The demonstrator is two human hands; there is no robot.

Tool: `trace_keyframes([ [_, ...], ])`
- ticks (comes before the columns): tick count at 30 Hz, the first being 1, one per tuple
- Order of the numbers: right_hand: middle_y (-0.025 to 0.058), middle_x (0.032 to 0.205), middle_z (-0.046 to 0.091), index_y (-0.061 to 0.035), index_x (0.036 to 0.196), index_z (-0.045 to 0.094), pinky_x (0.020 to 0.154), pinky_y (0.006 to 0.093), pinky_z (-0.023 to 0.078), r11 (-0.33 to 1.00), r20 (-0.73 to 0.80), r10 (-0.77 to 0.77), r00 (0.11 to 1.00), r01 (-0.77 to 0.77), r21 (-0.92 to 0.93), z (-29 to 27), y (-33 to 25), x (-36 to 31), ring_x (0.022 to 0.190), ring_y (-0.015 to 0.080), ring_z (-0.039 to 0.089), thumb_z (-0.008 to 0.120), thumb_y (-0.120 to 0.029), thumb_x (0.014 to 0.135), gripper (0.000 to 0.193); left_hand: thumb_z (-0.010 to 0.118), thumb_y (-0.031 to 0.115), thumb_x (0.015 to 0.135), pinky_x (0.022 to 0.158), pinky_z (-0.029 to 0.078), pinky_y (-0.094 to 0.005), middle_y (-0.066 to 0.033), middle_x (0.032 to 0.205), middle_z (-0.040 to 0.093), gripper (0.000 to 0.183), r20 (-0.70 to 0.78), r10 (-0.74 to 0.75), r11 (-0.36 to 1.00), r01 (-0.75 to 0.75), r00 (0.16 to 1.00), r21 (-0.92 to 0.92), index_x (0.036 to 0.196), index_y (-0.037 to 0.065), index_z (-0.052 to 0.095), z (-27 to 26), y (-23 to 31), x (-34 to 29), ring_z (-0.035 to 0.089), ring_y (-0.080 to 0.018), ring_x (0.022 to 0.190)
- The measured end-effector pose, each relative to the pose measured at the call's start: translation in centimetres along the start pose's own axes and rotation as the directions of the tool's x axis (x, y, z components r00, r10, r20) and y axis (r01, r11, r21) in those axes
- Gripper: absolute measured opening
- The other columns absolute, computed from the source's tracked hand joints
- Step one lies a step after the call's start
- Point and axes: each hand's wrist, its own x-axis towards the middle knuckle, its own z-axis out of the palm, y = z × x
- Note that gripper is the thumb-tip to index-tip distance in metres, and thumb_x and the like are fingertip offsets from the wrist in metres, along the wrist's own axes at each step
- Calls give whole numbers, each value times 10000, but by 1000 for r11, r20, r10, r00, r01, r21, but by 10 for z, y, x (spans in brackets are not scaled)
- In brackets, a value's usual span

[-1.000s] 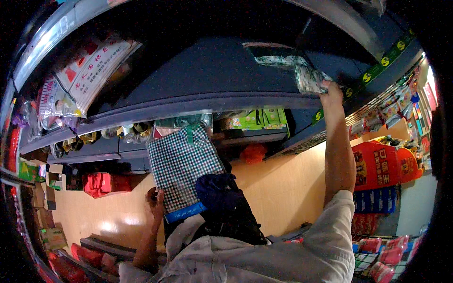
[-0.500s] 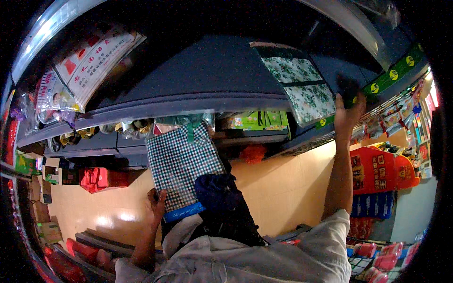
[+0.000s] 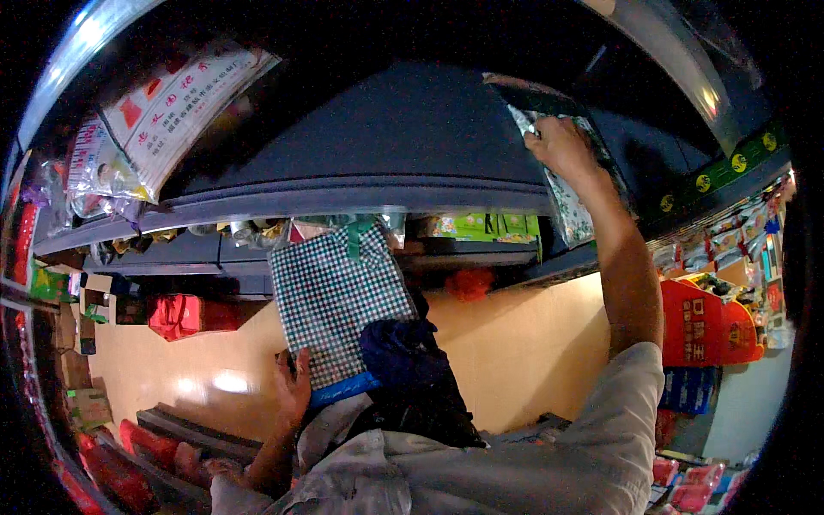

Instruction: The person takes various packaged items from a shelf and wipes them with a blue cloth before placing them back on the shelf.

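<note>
On the dark shelf lies a flat, white-and-green floral packet (image 3: pixel 573 225) with a dark top edge. My right hand (image 3: pixel 562 148) is on its upper part, fingers curled in and closed on it; my hand and forearm hide much of its surface. A checked cloth piece (image 3: pixel 330 283) in dark, green and white, with a green strap and a blue band (image 3: pixel 343 388) at its near end, extends in front of my body. My left hand (image 3: pixel 294 386) is beside its left edge, fingers loosely apart. A bunched navy cloth (image 3: pixel 399 348) lies against its right side.
A large white printed bag (image 3: pixel 184 112) stands at the shelf's left. Green packets (image 3: pixel 485 227) sit on the lower shelf. Red bags (image 3: pixel 184 316) and cartons (image 3: pixel 96 300) are on the floor at left. A red display stand (image 3: pixel 704 322) stands at right.
My right hand has moved left and farther in, from the shelf's front edge beside the floral packet onto it. My left hand stays beside the checked cloth. The view has shifted slightly.
</note>
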Motion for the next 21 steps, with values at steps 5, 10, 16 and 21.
trace_keyframes([
  [5,256,801,624,-7,869,653,714,483,480,987,-96,156,983,-160,-30,-21,17,28,774,430,611,557,-250,838,263,507,342,934,727,423,-395,-196,891,544,418,-49,34,998,-32,998,51,999,-70,531,-6,30,-4,519,-289,811],
  [10,240,943,636,-27,919,665,785,470,492,940,3,294,956,-289,-180,-12,18,70,899,411,617,532,-216,845,243,529,313,927,720,423,-385,-191,892,537,387,-68,9,998,-5,998,56,998,-68,524,-1,17,-4,518,-280,804],
  [16,214,1037,638,-45,972,675,832,473,495,932,162,327,931,-289,-220,28,-10,77,973,387,616,530,-205,855,246,532,266,930,744,426,-378,-188,895,536,349,22,65,997,-66,998,36,1031,-68,531,-6,16,1,524,-287,813],
  [21,203,1067,633,-54,1034,657,845,452,486,939,158,336,929,-317,-134,20,-15,63,1019,387,593,573,-371,869,367,553,292,915,762,431,-374,-179,934,545,382,3,77,997,-77,997,11,1053,-64,533,-6,28,1,533,-274,856],
])
